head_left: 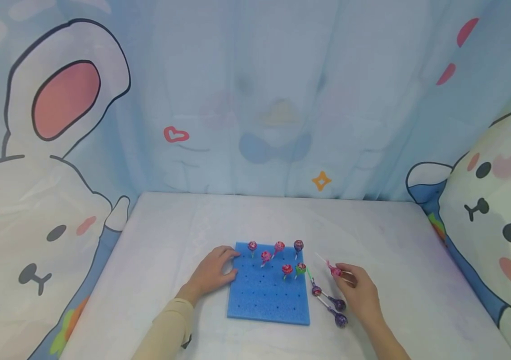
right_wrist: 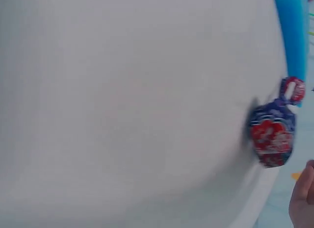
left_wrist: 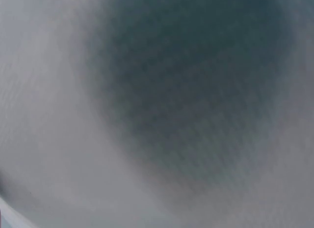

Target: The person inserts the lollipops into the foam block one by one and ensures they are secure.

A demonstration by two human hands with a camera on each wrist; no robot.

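Observation:
A blue foam board [head_left: 266, 305] with rows of small holes lies on the table. Several wrapped lollipops stand in its far half, among them a red one [head_left: 252, 246], a purple one [head_left: 298, 245] and a green-and-red one [head_left: 300, 268]. My left hand [head_left: 212, 271] rests against the board's left edge, fingers at the upper left corner and thumb lower down. To the right of the board, my right hand [head_left: 361, 295] pinches a pink lollipop [head_left: 335, 271] by its wrapped head, stick pointing up and left. The left wrist view is a dark blur, showing no hand.
Three purple-wrapped lollipops lie between board and right hand: one by the board [head_left: 316, 290], another [head_left: 339, 304] beyond it, and the nearest [head_left: 341, 320]. One purple lollipop [right_wrist: 273, 135] shows large in the right wrist view. A patterned curtain [head_left: 278, 100] hangs behind the white table [head_left: 183, 220].

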